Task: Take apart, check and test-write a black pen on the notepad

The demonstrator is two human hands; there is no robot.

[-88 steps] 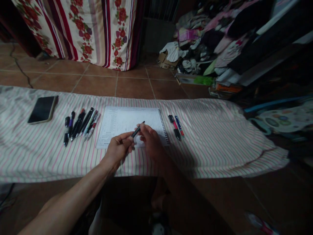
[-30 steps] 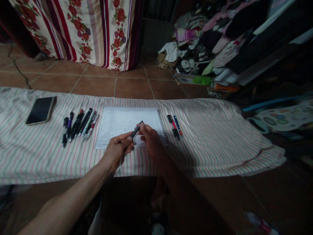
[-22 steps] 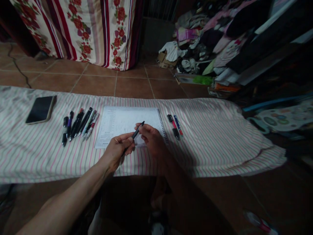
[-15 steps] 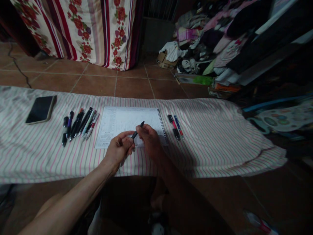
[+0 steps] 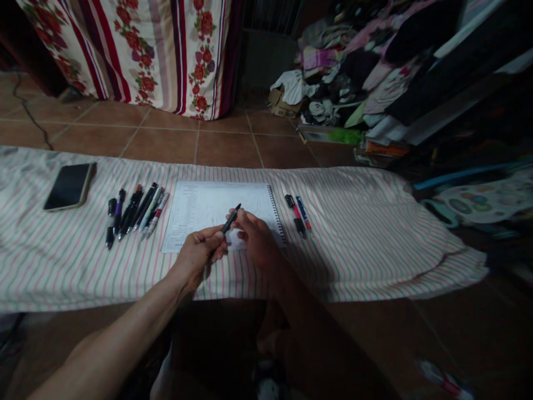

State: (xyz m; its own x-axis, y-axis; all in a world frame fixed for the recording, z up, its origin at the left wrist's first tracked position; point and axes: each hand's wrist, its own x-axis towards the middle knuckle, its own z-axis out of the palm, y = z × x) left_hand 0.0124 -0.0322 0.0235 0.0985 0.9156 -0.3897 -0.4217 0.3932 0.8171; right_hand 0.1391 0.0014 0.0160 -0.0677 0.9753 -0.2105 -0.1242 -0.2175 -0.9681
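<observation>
Cloth (image 5: 353,244): lying spread over the floor tiles, bedding everything.
Notebook (image 5: 200,208): lying page up mid-cloth, under both hands.
Phone (image 5: 69,186): resting far left, well apart.
Pen row (image 5: 133,214): lying sorted left of the notebook; two pens (image 5: 298,215) lying right.
Left hand (image 5: 197,255): fingers curling shut round the pen's lower end.
Right hand (image 5: 258,241): fingertips pinching its upper part, steadying it.
Pen (image 5: 230,220): tilting tip-up above the notebook's near edge, spanning both hands.

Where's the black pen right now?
In the head view, the black pen is held between the left hand and right hand, angled up over the near edge of the spiral notebook, with the row of pens to its left.
</observation>
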